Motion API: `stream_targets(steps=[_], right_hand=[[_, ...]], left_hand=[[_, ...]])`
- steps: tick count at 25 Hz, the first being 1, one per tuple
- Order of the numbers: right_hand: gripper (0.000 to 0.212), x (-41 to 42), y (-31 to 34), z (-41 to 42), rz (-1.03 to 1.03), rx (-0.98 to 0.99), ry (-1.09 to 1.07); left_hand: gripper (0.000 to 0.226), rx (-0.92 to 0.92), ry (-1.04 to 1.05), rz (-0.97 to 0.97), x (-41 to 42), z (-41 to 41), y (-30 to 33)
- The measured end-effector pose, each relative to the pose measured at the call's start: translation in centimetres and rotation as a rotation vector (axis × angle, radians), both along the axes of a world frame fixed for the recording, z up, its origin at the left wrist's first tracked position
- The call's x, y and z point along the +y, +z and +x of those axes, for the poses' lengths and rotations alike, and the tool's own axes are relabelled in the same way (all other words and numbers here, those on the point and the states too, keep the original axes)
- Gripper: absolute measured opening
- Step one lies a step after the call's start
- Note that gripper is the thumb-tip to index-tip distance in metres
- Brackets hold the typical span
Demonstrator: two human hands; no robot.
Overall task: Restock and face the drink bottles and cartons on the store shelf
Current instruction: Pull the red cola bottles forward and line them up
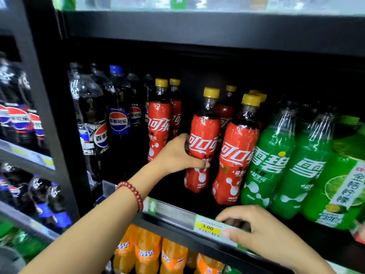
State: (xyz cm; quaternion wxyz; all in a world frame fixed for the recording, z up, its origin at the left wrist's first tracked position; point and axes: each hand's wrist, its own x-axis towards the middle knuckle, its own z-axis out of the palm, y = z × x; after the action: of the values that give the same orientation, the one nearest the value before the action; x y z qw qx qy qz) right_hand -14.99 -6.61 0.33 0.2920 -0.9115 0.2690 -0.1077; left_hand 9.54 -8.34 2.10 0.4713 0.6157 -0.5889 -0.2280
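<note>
- Left hand [177, 153] reaches into the shelf [173, 216] and is wrapped round the waist of a red cola bottle [202, 143] with a yellow cap; thumb across the front label, fingers behind it out of sight.
- That bottle stands upright near the shelf's front, just beside a second red cola bottle [236, 155] to its right; the two look to be touching or nearly so.
- A beaded red bracelet [131, 194] sits on the left wrist.
- Right hand [254, 230] rests on the shelf's front edge, fingers curled over the rail and thumb under it, partly covering a yellow price tag [207, 227] reading 3.00. Holds no bottle.
- More red cola bottles stand behind and to the left [159, 123], with a gap between them and the gripped one.
- Dark Pepsi bottles [118, 115] fill the shelf's left end.
- Green Sprite bottles [270, 165] stand right of the colas, the nearest touching the second cola bottle.
- A green lime-drink pack [343, 190] sits at far right.
- Orange Fanta bottles [146, 252] line the shelf below.
</note>
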Motion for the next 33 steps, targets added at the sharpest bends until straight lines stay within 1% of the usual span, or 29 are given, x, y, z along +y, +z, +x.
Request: stream_targets(steps=[2, 5, 6, 14, 17, 19, 20, 21, 24, 25, 27, 30, 31, 32, 33], right_hand=[[0.015, 0.1, 0.0, 0.1, 0.030, -0.012, 0.002], [0.014, 0.0, -0.1, 0.1, 0.059, -0.012, 0.014], [0.014, -0.1, -0.2, 0.1, 0.062, -0.015, 0.018], [0.014, -0.1, -0.4, 0.0, 0.062, -0.013, -0.014], [0.014, 0.7, 0.1, -0.1, 0.123, -0.119, -0.093], [0.014, 1.6, 0.7, -0.6, 0.191, -0.257, -0.118], [0.016, 2.1, 1.0, -0.9, 0.233, -0.321, -0.107], [0.024, 2.7, 1.4, -1.4, 0.264, -0.377, -0.075], [0.072, 4.8, 2.7, -3.0, 0.373, -0.534, 0.082], [0.079, 5.6, 3.1, -3.3, 0.425, -0.552, 0.141], [0.085, 7.4, 3.9, -3.7, 0.568, -0.537, 0.207], [0.092, 9.4, 4.1, -3.9, 0.892, -0.523, 0.216], [0.090, 9.9, 3.9, -4.0, 0.941, -0.552, 0.200], [0.084, 10.6, 3.8, -4.2, 0.900, -0.587, 0.155], [0.077, 11.3, 3.6, -4.4, 0.758, -0.595, 0.077]], left_hand=[[0.075, 0.005, 0.010, -0.035, 1.5, -0.8, -0.1], [0.054, -0.019, 0.091, -0.145, 3.2, -2.3, 0.0], [0.051, -0.017, 0.123, -0.187, 3.7, -2.6, -0.1], [0.048, 0.142, 0.283, -0.466, 9.2, -5.0, 0.8], [0.042, 0.277, 0.304, -0.520, 11.1, -5.7, 1.5], [0.046, 0.377, 0.247, -0.503, 12.4, -6.4, 2.1], [0.050, 0.415, 0.206, -0.478, 13.0, -6.8, 2.4], [0.054, 0.446, 0.169, -0.448, 13.5, -7.2, 2.7], [0.059, 0.457, 0.104, -0.394, 15.0, -8.7, 3.5], [0.060, 0.432, 0.087, -0.390, 15.4, -9.2, 3.7], [0.066, 0.402, 0.057, -0.378, 15.9, -10.4, 4.0], [0.085, 0.400, -0.017, -0.340, 16.5, -12.4, 4.3], [0.086, 0.400, -0.045, -0.331, 16.6, -12.9, 4.5], [0.081, 0.387, -0.048, -0.339, 16.6, -13.4, 4.8], [0.070, 0.366, -0.030, -0.364, 16.8, -14.0, 5.2]])
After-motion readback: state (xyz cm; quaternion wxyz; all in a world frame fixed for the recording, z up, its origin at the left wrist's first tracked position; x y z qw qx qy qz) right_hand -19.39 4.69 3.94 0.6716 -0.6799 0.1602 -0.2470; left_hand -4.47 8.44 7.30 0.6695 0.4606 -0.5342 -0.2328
